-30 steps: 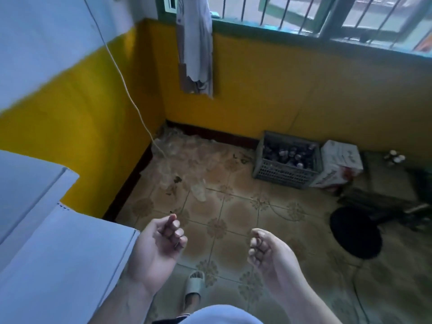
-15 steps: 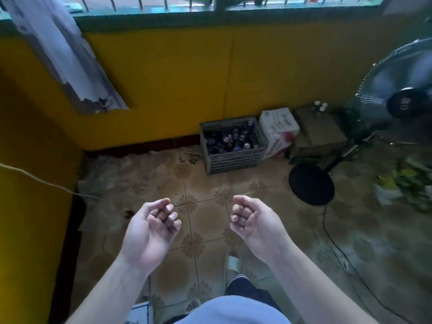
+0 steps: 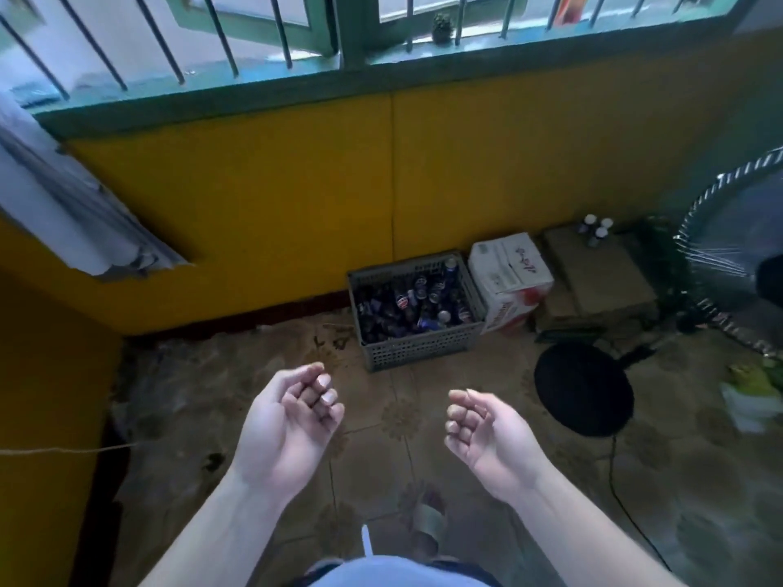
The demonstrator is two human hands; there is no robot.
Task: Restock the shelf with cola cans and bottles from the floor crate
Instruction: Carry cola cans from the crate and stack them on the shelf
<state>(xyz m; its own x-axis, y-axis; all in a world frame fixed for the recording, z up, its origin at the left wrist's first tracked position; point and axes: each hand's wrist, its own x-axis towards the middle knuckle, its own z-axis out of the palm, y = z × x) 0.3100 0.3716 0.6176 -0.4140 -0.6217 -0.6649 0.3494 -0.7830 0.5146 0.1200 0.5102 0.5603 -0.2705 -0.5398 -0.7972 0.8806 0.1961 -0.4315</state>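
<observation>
Nothing here that I can read.
The white carton [image 3: 510, 271] beside the crate [image 3: 419, 349] bears red script, too blurred for me; the cans [image 3: 402, 299] show round red-white-blue emblems, lettering illegible.

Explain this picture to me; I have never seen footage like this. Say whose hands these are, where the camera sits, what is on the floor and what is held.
There is no machine here. The camera sits on a person's head and looks forward and down, so the two bare arms are that person's own. The left hand and the right hand are palm up, fingers loosely curled, and hold nothing. Ahead, on the tiled floor against the yellow wall, stands a grey crate with cans in it. Right of it is a white cardboard box, then a fan on a round black base.
</observation>
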